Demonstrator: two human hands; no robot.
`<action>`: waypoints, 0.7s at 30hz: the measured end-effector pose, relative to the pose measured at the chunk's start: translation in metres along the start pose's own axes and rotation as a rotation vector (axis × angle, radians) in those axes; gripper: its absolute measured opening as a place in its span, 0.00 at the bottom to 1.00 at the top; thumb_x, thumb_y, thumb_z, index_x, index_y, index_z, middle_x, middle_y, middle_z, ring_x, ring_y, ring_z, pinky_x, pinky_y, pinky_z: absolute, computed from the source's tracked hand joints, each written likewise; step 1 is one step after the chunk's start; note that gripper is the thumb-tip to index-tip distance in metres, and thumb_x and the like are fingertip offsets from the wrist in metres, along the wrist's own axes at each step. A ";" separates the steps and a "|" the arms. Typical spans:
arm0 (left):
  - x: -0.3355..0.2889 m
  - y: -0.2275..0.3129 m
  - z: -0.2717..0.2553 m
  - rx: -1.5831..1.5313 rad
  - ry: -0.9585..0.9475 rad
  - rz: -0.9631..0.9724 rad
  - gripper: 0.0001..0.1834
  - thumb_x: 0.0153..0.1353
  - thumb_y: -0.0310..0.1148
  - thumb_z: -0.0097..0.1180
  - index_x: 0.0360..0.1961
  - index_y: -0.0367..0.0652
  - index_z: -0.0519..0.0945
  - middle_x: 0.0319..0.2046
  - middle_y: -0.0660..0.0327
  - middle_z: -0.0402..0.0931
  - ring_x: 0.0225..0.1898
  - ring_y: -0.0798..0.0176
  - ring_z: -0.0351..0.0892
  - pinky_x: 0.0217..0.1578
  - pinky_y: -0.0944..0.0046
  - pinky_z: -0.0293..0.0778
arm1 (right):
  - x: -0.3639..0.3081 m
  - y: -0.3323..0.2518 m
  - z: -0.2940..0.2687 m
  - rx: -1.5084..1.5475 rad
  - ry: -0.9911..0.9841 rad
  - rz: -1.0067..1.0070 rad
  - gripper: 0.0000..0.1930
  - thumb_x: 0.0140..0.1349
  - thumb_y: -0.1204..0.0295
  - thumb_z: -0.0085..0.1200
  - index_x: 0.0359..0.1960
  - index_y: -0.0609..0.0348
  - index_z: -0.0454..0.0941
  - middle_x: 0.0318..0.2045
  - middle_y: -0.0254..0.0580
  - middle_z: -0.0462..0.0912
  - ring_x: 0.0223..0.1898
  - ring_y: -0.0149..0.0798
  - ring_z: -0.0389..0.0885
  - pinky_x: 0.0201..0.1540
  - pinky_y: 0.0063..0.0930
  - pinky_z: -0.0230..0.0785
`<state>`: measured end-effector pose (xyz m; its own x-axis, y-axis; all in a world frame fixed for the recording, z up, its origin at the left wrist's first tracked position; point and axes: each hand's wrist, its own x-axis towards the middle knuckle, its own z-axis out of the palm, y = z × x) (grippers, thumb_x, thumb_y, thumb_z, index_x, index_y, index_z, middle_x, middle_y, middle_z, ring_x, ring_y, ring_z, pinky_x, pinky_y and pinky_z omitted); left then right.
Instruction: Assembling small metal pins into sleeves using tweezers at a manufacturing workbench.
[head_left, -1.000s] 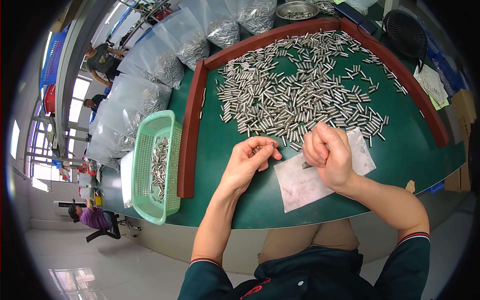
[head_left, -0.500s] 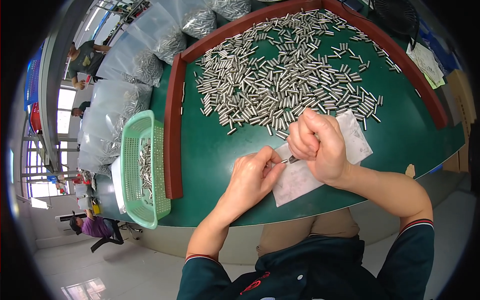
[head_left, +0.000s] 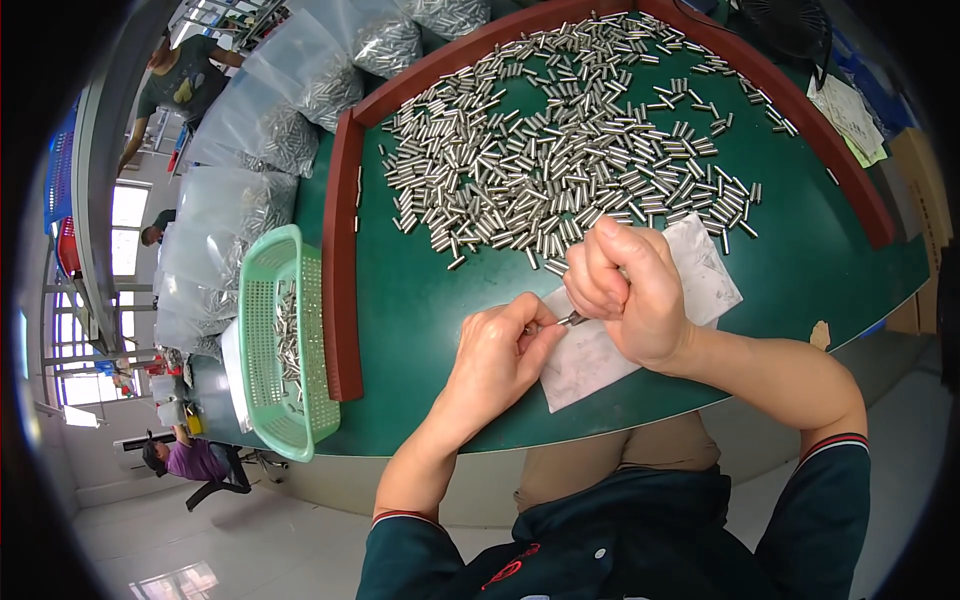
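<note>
My left hand [head_left: 492,352] pinches a small metal pin [head_left: 562,323] between thumb and fingertips, with most of the pin hidden. Closed in a fist, thumb on top, my right hand [head_left: 632,292] grips a tool whose dark metal tip [head_left: 576,317] sticks out toward the pin. The tip meets or nearly meets the pin's end; the rest of the tool is covered by my fingers. Both hands are over a smudged white cloth [head_left: 585,372] on the green table [head_left: 420,300]. Beyond them spreads a heap of short, shiny metal pins [head_left: 560,160].
A dark red rail [head_left: 345,270] borders the heap. Left of it stands a light green basket [head_left: 312,350] with some pins inside. Clear bags [head_left: 290,140] of metal pieces line the far left. Papers [head_left: 848,115] and a black fan [head_left: 790,30] are at the far right. Other people are at left.
The tool tip in my right hand has shifted slightly left, closer to my left fingertips. My left hand keeps its pinch. The view has shifted a little, and a person at upper left has moved.
</note>
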<state>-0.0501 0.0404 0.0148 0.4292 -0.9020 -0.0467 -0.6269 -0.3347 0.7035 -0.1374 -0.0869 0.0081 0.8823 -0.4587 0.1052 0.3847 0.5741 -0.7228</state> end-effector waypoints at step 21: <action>0.003 0.010 -0.002 -0.076 0.042 -0.006 0.07 0.45 0.23 0.56 0.18 0.33 0.71 0.13 0.54 0.71 0.12 0.59 0.68 0.16 0.65 0.64 | -0.008 0.003 0.011 -0.197 -0.055 -0.085 0.19 0.60 0.69 0.36 0.10 0.59 0.56 0.10 0.29 0.57 0.15 0.23 0.51 0.17 0.20 0.47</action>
<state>-0.0538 0.0349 0.0229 0.4610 -0.8871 -0.0222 -0.5736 -0.3170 0.7553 -0.1400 -0.0744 0.0124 0.8645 -0.4588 0.2051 0.4028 0.3884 -0.8288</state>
